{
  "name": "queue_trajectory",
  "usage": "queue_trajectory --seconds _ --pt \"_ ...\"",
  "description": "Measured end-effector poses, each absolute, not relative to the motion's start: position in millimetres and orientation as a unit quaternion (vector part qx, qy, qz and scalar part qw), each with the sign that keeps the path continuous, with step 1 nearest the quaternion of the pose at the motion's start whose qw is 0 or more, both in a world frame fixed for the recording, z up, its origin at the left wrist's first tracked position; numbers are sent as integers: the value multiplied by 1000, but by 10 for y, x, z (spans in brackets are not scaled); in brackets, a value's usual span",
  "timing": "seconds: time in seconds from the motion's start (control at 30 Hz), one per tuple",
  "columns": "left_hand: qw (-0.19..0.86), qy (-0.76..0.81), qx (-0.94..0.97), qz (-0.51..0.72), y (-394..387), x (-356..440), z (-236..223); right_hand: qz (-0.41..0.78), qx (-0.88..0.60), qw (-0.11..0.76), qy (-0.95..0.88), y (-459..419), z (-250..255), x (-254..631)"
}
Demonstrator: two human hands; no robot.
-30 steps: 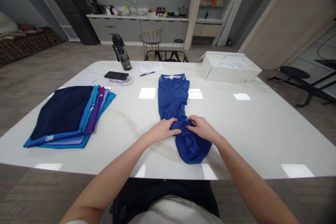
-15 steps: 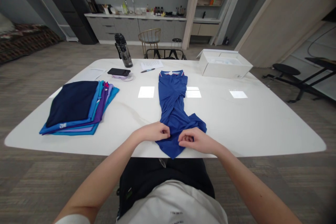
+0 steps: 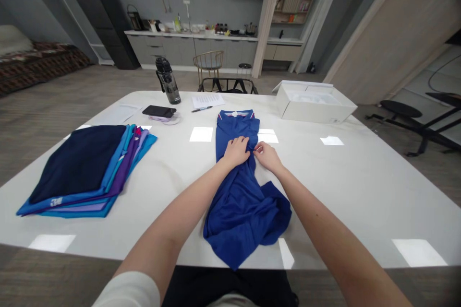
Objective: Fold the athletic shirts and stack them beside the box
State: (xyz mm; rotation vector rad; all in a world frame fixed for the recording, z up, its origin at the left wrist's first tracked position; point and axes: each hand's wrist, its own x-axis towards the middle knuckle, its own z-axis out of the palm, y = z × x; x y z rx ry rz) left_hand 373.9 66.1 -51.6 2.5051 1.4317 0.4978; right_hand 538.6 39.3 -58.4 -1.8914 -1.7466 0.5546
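Observation:
A blue polo shirt (image 3: 248,211) lies lengthwise on the white table, its striped collar (image 3: 236,114) at the far end. The body is narrowed and creased, and the hem fans out toward the near edge. My left hand (image 3: 237,151) rests palm down on the middle of the shirt with fingers stretched out. Beside it, my right hand (image 3: 267,156) pinches the shirt's right edge between thumb and fingers. To the left is a stack of folded clothes (image 3: 82,163), navy on top with blue, purple and lilac layers beneath.
A white box (image 3: 313,105) stands at the back right of the table (image 3: 345,192). Toward the back left are a dark bottle (image 3: 168,84), a phone (image 3: 159,111) on a lilac item, a pen (image 3: 201,109) and paper sheets (image 3: 207,100). A black chair (image 3: 228,85) stands behind.
Both hands have moved away from the hem, up to the shirt's middle. My right hand has taken hold of its right edge. The camera view has tilted upward slightly.

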Motion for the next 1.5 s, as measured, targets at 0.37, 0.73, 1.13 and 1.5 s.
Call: queue_trajectory --seconds 0.37,0.73,1.13,1.5 --pt "307 546 485 610 1315 3302 -502 170 -695 433 -548 1150 -614 5597" --pt "181 711 293 613 1161 1676 -829 152 -628 200 -737 1531 -631 4597" --pt "28 597 798 82 1262 2094 -503 161 -665 149 -714 1616 -626 4374" --pt "65 788 537 294 1745 1075 -442 296 -705 486 -424 1451 -356 6385"
